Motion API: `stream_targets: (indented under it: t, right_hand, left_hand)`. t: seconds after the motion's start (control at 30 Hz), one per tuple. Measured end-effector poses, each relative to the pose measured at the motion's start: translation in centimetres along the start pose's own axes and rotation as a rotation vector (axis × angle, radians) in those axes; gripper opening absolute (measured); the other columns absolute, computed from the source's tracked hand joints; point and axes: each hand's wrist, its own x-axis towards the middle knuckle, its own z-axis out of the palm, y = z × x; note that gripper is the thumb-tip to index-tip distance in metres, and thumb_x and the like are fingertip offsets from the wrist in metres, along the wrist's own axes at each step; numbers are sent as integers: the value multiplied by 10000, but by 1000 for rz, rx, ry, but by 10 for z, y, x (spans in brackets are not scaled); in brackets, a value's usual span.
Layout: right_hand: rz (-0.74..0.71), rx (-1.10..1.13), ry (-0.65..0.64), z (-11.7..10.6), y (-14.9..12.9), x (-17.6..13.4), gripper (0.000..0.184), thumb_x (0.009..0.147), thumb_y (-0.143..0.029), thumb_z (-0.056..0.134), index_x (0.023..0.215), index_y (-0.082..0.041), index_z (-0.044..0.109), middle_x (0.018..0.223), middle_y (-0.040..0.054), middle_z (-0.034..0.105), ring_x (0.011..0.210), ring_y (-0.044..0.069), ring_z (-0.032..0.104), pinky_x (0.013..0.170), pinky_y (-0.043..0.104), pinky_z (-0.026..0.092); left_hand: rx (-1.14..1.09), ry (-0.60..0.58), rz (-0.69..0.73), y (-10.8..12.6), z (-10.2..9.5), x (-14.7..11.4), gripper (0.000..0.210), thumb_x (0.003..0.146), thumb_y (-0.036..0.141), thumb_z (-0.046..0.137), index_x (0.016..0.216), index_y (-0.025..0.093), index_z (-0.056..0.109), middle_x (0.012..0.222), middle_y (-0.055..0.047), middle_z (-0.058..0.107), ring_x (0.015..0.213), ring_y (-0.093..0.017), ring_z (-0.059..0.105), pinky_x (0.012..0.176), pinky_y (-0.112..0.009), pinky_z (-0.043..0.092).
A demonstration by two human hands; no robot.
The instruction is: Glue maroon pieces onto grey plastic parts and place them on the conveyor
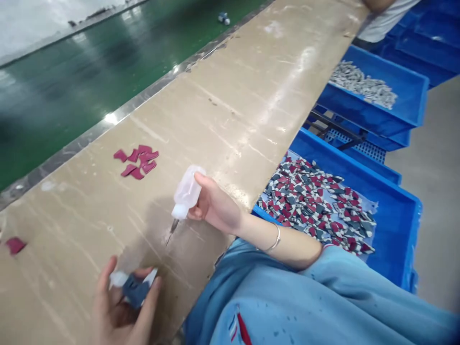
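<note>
My right hand, with a bangle at its wrist, is closed round a translucent squeeze bottle. The bottle tilts nozzle-down, and its thin metal needle tip points at the tabletop, apart from the other hand. At the lower left, my left hand grips a small dark blue and white moulded piece between thumb and fingers. Part of that piece is hidden by the fingers. Several maroon pieces lie in a loose group on the brown table, beyond the bottle. One more maroon piece lies at far left.
A blue crate at my right holds many maroon, dark and white pieces. Behind it, another blue crate contains whitish parts. Green surface runs along the table's far metal edge, with a small blue-white item. A person's sleeve shows at top right.
</note>
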Motion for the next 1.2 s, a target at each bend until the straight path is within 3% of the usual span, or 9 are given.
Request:
stream_targets:
  t: [0.1,0.2,0.3,0.43,0.63,0.77,0.87,1.2]
  right_hand:
    - [-16,-280,-48,1,23,-11,676,712,-889,752,699,-226,618,557,-18,569,518,134,516,491,266,375]
    - [-81,-462,2,-1,32,-22,700,690,-938,732,718,-244,642,597,0,606,529,171,568,489,306,438]
    - [-225,-620,28,-6,30,-26,644,735,-893,764,749,-261,646,613,-26,586,494,147,516,482,300,451]
    - [-358,-664,-48,-14,31,-27,483,830,-762,809,926,-298,718,722,-40,621,532,138,563,465,262,441]
    - [-584,-732,56,-13,43,-33,486,824,-765,800,922,-289,795,864,16,658,629,197,631,528,360,545]
    - [-615,-764,40,-10,45,-31,464,858,-752,784,913,-292,805,854,17,640,632,192,624,531,365,558]
    - [-604,-754,82,-11,43,-30,501,801,-786,819,895,-295,796,873,13,638,670,189,629,600,385,607]
    - [-646,-831,89,-10,43,-35,494,822,-777,807,917,-292,803,893,16,671,712,209,668,577,390,591]
  left_hand:
    - [-24,-49,-137,12,15,-7,883,751,473,932,1543,285,590,850,22,812,797,-266,820,730,-334,691]
    - [-49,-88,-51,13,23,-13,790,793,424,905,1512,255,627,822,25,782,739,-224,770,722,-316,654]
    - [-147,-160,52,8,25,-17,746,861,324,844,1559,264,588,753,53,703,610,-141,645,604,-232,560]
    - [-247,-180,55,6,24,-18,766,884,265,824,1599,279,550,735,61,659,605,-125,595,603,-215,541]
    - [-267,-244,44,12,23,-18,801,895,229,800,1641,282,512,738,62,656,633,-139,611,665,-244,579]
    - [-234,-221,55,10,23,-19,783,906,246,802,1635,303,524,712,69,618,611,-132,576,630,-230,558]
    - [-215,-203,78,9,24,-20,766,911,263,807,1627,306,537,701,71,604,604,-130,564,604,-219,545]
    - [-210,-208,65,9,24,-20,784,913,279,831,1633,309,523,779,45,694,687,-158,692,672,-239,611]
